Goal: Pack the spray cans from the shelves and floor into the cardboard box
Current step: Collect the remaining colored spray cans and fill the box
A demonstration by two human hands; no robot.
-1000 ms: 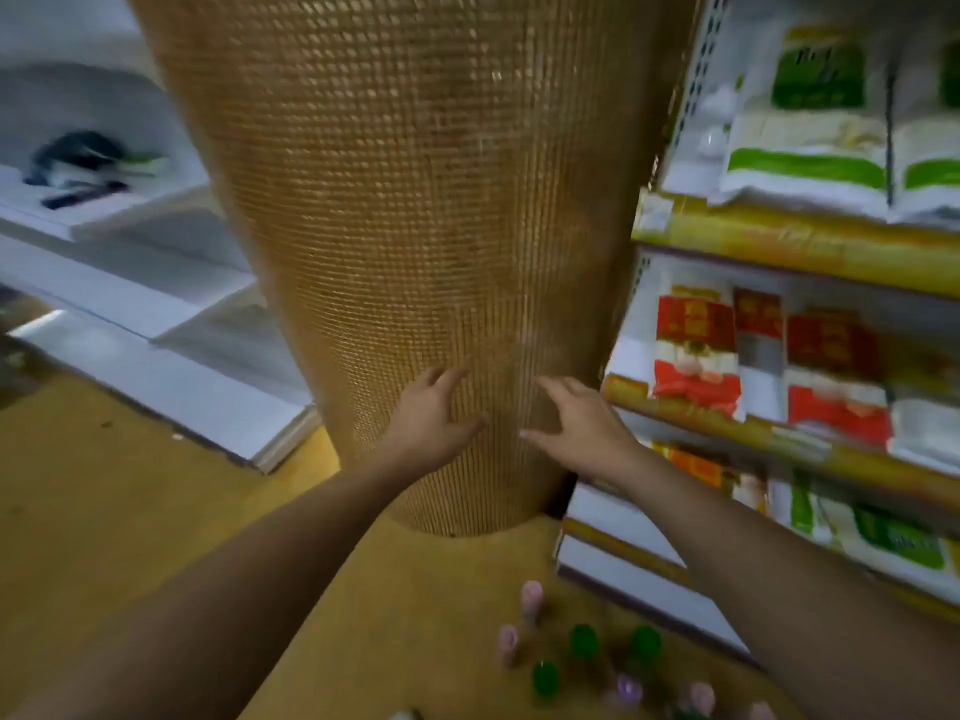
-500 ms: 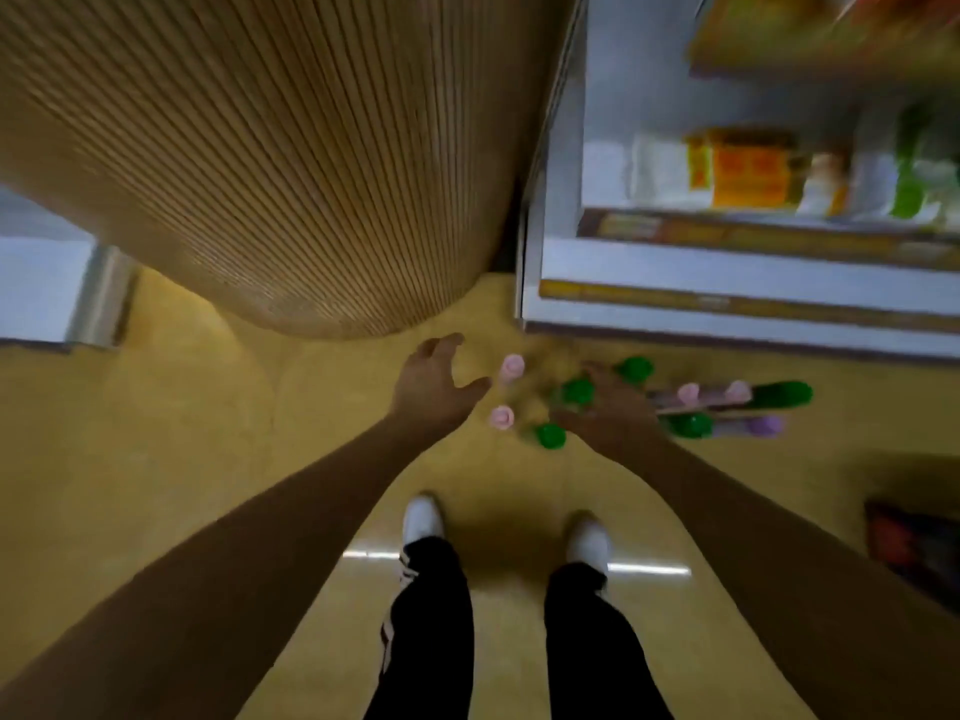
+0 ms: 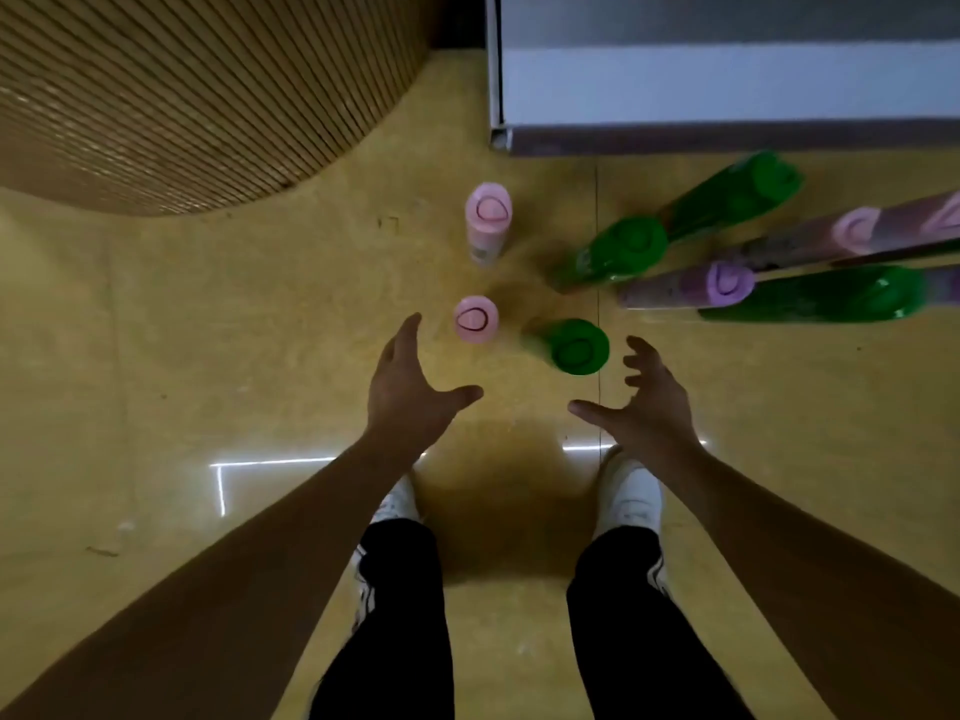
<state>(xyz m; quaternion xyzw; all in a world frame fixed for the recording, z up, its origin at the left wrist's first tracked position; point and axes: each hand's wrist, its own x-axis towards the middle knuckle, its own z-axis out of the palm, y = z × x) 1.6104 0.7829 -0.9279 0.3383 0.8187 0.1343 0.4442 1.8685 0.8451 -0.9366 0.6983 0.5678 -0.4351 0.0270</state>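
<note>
Bent lower than a moment ago, I see the yellow floor (image 3: 208, 330) straight below. My left hand (image 3: 410, 392) is spread and empty, just short of the pink-capped spray can (image 3: 475, 319). The green-capped spray can (image 3: 576, 347) stands just beyond my right hand (image 3: 644, 407), which is also splayed and empty. The further cans (image 3: 730, 284) cluster to the right. Nothing is grasped yet, and no cardboard box is in sight.

Head-worn view, straight down over the floor (image 3: 218, 356)
</note>
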